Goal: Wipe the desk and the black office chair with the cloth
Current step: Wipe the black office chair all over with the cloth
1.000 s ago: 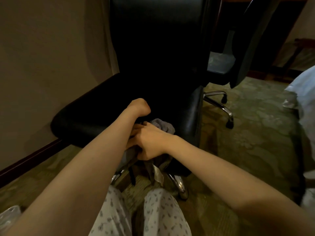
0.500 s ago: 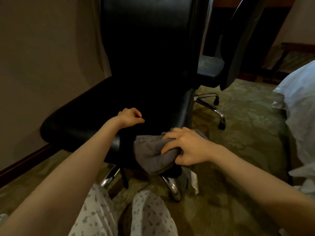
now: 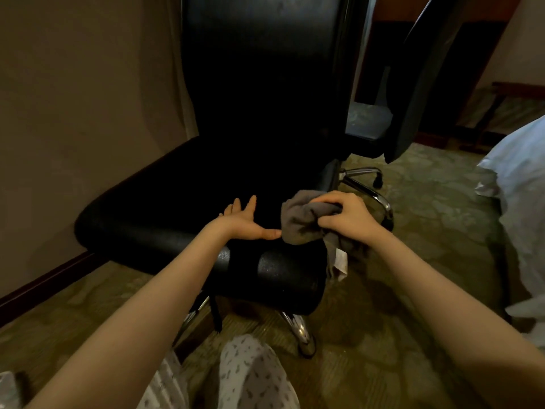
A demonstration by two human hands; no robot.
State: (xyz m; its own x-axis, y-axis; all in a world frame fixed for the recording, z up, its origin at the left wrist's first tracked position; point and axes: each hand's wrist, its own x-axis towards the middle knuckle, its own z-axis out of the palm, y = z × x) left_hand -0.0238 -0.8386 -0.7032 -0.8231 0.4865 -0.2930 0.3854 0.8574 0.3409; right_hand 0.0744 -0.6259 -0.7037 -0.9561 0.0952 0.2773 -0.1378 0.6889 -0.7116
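Since half a second before, the right hand (image 3: 349,221) had carried the cloth (image 3: 300,224) up from the seat's front edge onto the top of the black office chair (image 3: 165,208). The left hand (image 3: 249,224) had uncurled. It now lay flat on the seat with its fingers spread wide and straight, and its thumb tip reached just to the edge of the cloth. The right fingers were curled tightly round a bunched wad of grey fabric, and a loose tail hung below the knuckles, past the seat's right edge. The chair's backrest stood beyond both sets of fingertips. The desk could not be clearly made out. The step in hand seemed to be wiping the seat. To do it well, the wad probably needed spreading under flat fingers so that more fabric met the leather. The strokes would run from the backrest toward the wrists in overlapping passes. The left palm would stay pressed down, since the chair looked likely to swivel or roll on its chrome base.
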